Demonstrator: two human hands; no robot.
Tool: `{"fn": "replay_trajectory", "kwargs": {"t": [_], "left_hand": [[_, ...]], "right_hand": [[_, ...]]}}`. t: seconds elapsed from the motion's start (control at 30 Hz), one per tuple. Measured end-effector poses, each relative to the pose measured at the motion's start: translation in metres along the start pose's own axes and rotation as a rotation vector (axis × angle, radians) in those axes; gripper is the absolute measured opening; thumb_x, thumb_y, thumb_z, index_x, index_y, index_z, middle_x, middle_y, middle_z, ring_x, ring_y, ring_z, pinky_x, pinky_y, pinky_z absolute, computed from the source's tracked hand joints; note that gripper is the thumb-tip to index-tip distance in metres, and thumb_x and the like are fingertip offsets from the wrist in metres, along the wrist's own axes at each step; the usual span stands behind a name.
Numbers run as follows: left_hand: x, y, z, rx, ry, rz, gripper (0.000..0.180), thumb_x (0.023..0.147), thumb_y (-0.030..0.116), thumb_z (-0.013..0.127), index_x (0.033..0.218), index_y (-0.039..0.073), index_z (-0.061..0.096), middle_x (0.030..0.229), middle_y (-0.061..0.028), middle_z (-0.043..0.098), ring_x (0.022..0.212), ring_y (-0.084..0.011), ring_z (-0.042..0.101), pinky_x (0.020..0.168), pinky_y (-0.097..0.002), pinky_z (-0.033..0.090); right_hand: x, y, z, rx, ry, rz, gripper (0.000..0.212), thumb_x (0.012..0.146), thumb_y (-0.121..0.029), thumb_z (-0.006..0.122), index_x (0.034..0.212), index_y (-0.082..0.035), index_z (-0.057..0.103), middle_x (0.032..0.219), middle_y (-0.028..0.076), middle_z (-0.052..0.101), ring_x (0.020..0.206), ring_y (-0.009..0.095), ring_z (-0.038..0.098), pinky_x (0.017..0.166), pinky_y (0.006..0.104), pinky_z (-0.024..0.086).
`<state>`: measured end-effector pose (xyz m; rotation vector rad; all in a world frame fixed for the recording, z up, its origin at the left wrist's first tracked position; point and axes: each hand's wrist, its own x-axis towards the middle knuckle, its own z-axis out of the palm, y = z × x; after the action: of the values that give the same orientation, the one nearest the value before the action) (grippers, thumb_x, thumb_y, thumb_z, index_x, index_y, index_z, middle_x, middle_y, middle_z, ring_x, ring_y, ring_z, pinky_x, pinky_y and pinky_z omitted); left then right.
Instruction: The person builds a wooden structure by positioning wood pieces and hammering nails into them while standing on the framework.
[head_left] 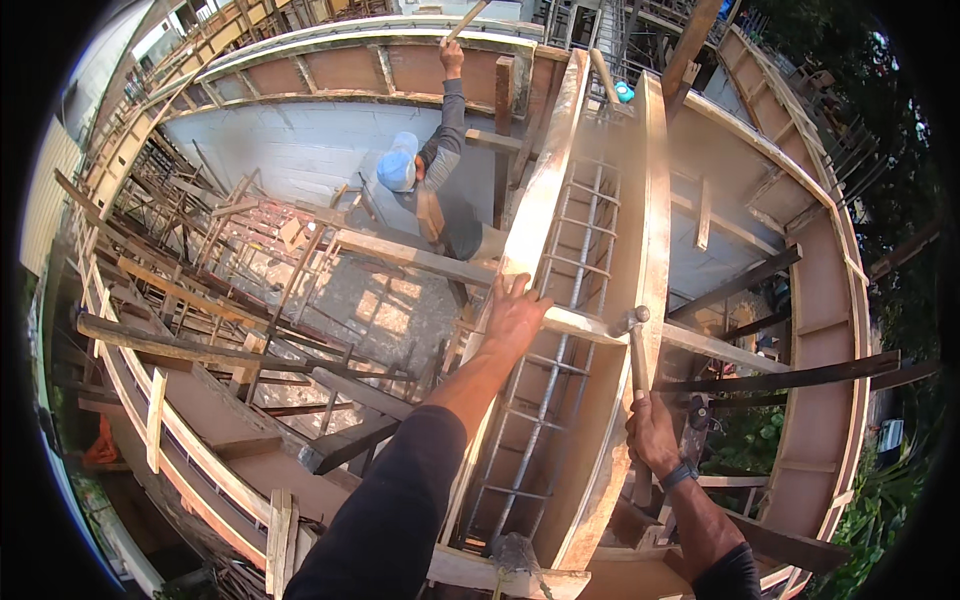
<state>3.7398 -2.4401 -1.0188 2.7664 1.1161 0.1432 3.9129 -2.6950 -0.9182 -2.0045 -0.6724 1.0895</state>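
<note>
Our right hand (652,437) is clamped low on the handle of the hammer (640,362), seemingly for leverage, the head showing against the right board (655,200). Our left hand (515,318) lies over the left board (550,172), probably steadying the crosspiece (588,326), though we cannot tell whether its fingers close; the crosspiece bridges both boards above the rebar cage (539,418), likely holding their spacing.

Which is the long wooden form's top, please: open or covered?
Mostly open: the rebar cage shows inside the form, with a crosspiece spanning it.
</note>
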Motion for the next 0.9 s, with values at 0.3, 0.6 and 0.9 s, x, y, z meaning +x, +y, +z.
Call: {"fn": "replay_trajectory", "kwargs": {"t": [0.3, 0.6, 0.9], "left_hand": [[-0.017, -0.007, -0.01, -0.127, -0.014, 0.063, 0.069, 0.085, 0.018, 0.079, 0.147, 0.013, 0.05, 0.149, -0.0099, 0.05, 0.15, -0.0363, 0.031, 0.124, -0.0642, 0.02], [-0.117, -0.129, -0.136, -0.151, 0.042, 0.114, 0.062, 0.098, 0.03, 0.07, 0.151, 0.009, 0.046, 0.154, -0.0157, 0.042, 0.142, -0.0391, 0.043, 0.118, -0.0525, 0.038], [-0.305, -0.159, -0.298, -0.001, 0.032, -0.224, 0.035, 0.101, 0.022, 0.065, 0.13, 0.003, 0.056, 0.122, -0.0178, 0.058, 0.12, -0.0388, 0.055, 0.104, -0.0469, 0.045]], "right_hand": [[0.0, 0.005, 0.011, 0.113, -0.07, 0.09, 0.055, 0.106, -0.063, 0.044, 0.101, -0.009, 0.051, 0.068, 0.0, 0.046, 0.048, 0.009, 0.045, 0.039, 0.0273, 0.039], [-0.005, 0.003, 0.04, 0.16, 0.011, -0.048, 0.051, 0.107, -0.058, 0.047, 0.098, -0.008, 0.052, 0.061, -0.005, 0.042, 0.043, 0.006, 0.041, 0.036, 0.0264, 0.036], [0.087, 0.007, -0.007, -0.573, 0.15, -0.62, 0.05, 0.107, -0.048, 0.057, 0.12, 0.001, 0.057, 0.087, 0.007, 0.061, 0.084, 0.02, 0.06, 0.08, 0.0363, 0.05]]}}
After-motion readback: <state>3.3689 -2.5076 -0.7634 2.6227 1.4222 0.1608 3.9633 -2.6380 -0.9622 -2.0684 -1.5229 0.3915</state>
